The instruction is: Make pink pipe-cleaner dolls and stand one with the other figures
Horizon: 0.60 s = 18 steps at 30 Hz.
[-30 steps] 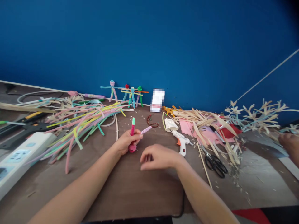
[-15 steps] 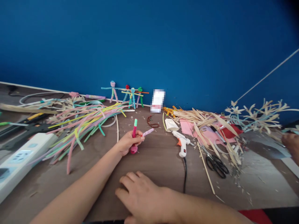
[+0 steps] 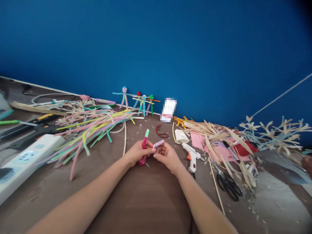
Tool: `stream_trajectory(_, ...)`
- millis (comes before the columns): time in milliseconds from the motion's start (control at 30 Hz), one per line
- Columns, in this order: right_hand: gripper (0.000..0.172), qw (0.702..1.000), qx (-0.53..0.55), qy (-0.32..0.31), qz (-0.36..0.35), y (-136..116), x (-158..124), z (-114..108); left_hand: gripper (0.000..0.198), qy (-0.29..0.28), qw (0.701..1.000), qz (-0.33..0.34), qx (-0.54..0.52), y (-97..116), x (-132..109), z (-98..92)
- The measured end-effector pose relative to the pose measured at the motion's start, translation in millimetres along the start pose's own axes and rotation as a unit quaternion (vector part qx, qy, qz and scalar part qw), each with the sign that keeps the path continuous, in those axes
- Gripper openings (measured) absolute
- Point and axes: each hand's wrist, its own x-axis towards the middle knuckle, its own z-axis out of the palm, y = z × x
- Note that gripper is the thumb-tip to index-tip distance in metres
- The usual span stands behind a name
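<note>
Visibly, left hand [image 3: 136, 153] clamped on magenta piece [image 3: 144, 142]; right hand [image 3: 170, 158] at lilac piece [image 3: 159, 143], grip unclear; white card [image 3: 169, 109] pixelated, unreadable.

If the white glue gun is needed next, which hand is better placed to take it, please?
Probably the right hand: it is nearer to the white glue gun, though busy at the lilac piece. The left hand is farther away and grips the magenta piece.

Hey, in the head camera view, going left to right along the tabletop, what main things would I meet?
White power strip, bundle of pastel strips, left hand, right hand, white glue gun, black-handled scissors.
</note>
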Motion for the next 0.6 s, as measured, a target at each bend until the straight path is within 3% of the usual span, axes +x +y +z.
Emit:
stream_trajectory(133, 0.032, 1.000, 0.019, 0.003, -0.008, 6.1, -3.7, 9.6, 0.024, -0.010, 0.999, 0.019, 0.036, -2.0, -1.4, 3.6)
stream_trajectory(600, 0.027, 0.991, 0.117, 0.041, 0.056, 2.2, -6.9, 8.6, 0.023, -0.036, 0.997, 0.013, 0.073, -0.2, -2.9, 3.8)
